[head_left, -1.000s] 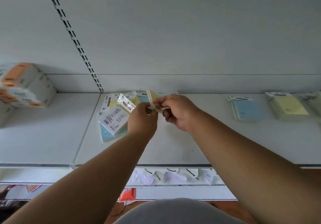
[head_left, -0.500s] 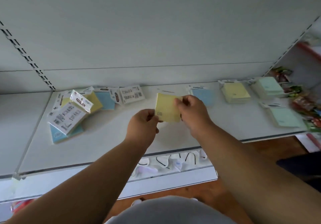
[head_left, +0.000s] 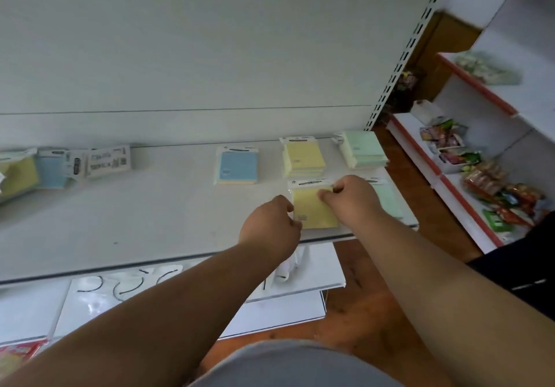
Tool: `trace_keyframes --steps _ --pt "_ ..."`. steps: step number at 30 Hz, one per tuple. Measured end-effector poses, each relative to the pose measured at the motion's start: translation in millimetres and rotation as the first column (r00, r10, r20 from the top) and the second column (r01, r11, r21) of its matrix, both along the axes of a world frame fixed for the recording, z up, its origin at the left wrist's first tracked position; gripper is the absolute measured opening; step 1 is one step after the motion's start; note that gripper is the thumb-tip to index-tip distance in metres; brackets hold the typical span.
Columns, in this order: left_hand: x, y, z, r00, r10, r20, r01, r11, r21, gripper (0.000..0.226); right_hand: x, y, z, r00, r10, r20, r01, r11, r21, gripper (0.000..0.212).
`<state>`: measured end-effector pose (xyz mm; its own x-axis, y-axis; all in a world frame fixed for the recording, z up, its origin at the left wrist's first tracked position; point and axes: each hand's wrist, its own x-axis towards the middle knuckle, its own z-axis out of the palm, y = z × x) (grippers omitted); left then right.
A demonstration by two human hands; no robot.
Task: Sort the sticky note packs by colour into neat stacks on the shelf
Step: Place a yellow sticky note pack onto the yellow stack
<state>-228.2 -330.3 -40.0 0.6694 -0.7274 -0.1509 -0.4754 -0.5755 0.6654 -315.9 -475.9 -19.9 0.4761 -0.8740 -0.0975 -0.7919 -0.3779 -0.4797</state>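
A yellow pack (head_left: pixel 313 207) lies flat near the front of the shelf (head_left: pixel 144 221). Both hands are on it. The right hand (head_left: pixel 350 195) pinches its top right corner with closed fingers. The left hand (head_left: pixel 271 224) is curled at its left edge, and its fingers touch the pack, though I cannot tell how tight that hold is. The step looks like setting this pack down with its colour. Right behind the pack is the yellow stack (head_left: pixel 304 158). A blue stack (head_left: pixel 237 165) is to the left of the pack and further back. A green stack (head_left: pixel 363 149) is behind it to the right, and a green pack (head_left: pixel 387 198) peeks out just beside the right hand. Next, the pack likely needs to go on the yellow stack or be squared up. The pack is very close to the shelf's front edge, so a push forward could drop it. Far left of it lies a mixed pile (head_left: pixel 60 167), not yet sorted. Between that pile and the pack the shelf is bare, with lots of room to move.
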Motion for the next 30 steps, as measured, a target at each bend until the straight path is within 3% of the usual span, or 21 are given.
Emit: trace_keyframes --steps 5,11,20,30 --pt "-13 -21 -1 0.994 0.084 0.068 -0.091 0.99 0.106 0.031 2 -22 -6 0.986 0.122 -0.113 -0.12 0.993 0.019 0.034" --pt "-14 -31 10 0.972 0.005 0.234 -0.058 0.974 0.22 0.028 8 -20 -7 0.968 0.185 -0.172 -0.205 0.973 -0.107 0.019" --pt "18 25 2 0.97 0.181 0.16 -0.202 0.971 0.127 0.022 43 29 -17 0.931 0.358 0.07 -0.353 0.932 -0.078 0.017" --pt "139 137 7 0.928 0.32 0.192 -0.341 0.936 0.09 0.02 174 142 -7 0.86 0.465 0.208 -0.473 0.881 -0.012 0.02"
